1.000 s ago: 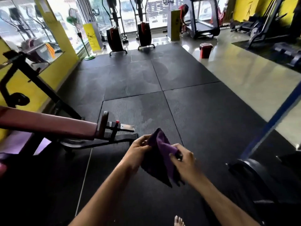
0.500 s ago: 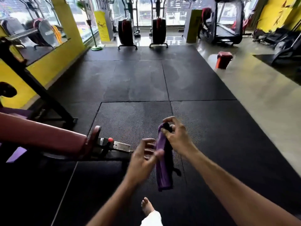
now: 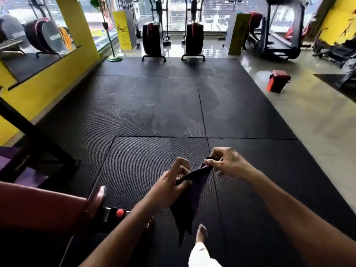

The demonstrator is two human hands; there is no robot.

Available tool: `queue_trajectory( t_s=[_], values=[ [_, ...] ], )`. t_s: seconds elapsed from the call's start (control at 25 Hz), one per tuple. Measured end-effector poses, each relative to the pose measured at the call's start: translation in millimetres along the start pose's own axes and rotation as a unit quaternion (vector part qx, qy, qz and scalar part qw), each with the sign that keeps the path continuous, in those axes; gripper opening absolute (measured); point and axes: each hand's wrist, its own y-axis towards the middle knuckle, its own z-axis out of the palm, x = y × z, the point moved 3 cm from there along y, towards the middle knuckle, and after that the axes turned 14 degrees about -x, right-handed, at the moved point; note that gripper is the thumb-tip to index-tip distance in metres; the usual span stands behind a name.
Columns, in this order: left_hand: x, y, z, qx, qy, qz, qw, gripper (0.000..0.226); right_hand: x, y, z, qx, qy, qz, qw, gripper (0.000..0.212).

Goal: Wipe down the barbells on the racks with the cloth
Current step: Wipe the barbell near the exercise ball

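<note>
Purple cloth (image 3: 194, 191) is held up in front of the body between both hands, over the black rubber floor mat (image 3: 154, 112). Its long axis runs on a slant: top corner up and to the right at the right hand (image 3: 229, 163), then down and left past the left hand (image 3: 169, 185), with the loose tail hanging low near the bare foot (image 3: 201, 233).

Right hand: fingers (image 3: 209, 162) pinch the top corner of the cloth, thumb against forefinger, wrist reaching in from the lower right. Left hand: fingers (image 3: 183, 181) curl round the cloth's upper edge lower down, forefinger raised and bent, forearm coming in from the lower left. The hands are near each other, with the cloth stretched taut between them. The right hand is the higher and farther one; the left is closer to the body.

No barbell or rack can be clearly made out in view. A red padded bench (image 3: 44, 209) sits to the lower left, just beside the left forearm, with a black slanted frame (image 3: 34, 135) behind it.

Judgement: the cloth is being folded or readied and no wiping has begun. The next move depends on turning toward a bar, which probably lies left by the frame.
</note>
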Motion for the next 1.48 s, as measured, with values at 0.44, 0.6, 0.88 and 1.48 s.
queue_trajectory(
  t_s=[0.44,0.6,0.88,1.48],
  values=[
    [106,279,-71,-0.168,0.281,0.069,0.942,0.031,29,324,37,0.151,0.137,0.022,0.979,0.030],
    [161,342,-100,-0.183,0.311,0.069,0.930,0.039,59,427,65,0.209,0.002,-0.082,0.974,0.013],
    [253,450,-179,-0.240,0.327,-0.044,0.913,0.023,122,596,136,0.155,-0.147,-0.177,0.961,0.024],
    [347,631,-429,-0.527,-0.227,-0.234,0.785,0.025,266,861,347,0.424,0.262,-0.025,0.867,0.025]
  ],
)
